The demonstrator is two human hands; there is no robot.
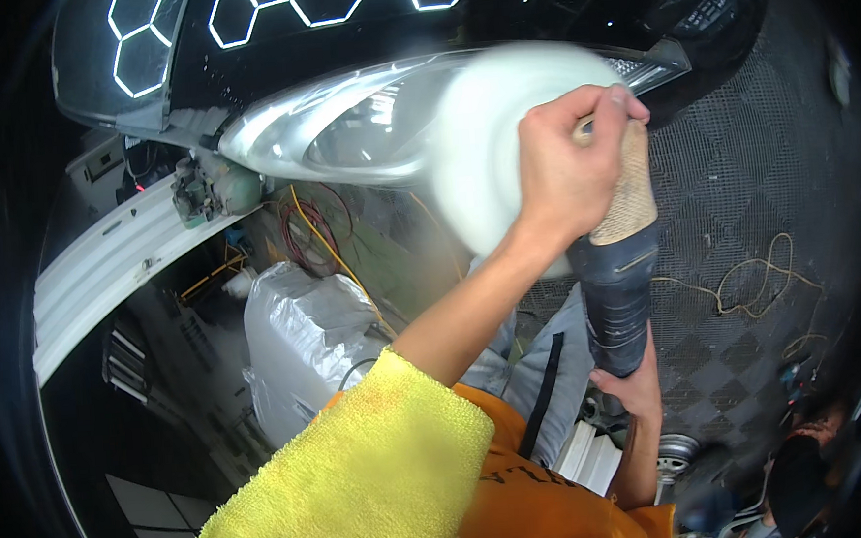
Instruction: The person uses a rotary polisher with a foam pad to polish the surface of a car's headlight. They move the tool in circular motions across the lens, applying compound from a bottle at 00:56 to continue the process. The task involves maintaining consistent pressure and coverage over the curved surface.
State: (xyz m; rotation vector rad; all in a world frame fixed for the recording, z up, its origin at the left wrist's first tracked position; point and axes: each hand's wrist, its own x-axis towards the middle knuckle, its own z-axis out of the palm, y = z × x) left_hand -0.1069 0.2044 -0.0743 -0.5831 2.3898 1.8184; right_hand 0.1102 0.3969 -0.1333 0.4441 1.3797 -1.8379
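A rotary polisher (621, 292) with a dark, tape-wrapped body and a beige-wrapped front spans both my hands. Its round white pad (477, 148) is smeared by motion and covers the right part of a car headlight (367, 125). My left hand (576, 156) is closed over the polisher's front end, above the pad. At its rear end my right hand (637, 387) is wrapped round the body, the fingers partly hidden. The clear headlight lens sits in a black car front (338, 38). Over my left upper arm lies a yellow towel (354, 471).
Left of my legs stands a bulky object under silver plastic sheeting (301, 326). Beyond it are a greenish compressor (214, 191) and coiled hoses (308, 232). A thin yellow cord (748, 299) loops over the dark tiled floor (711, 183). A wheel rim (674, 454) is low right.
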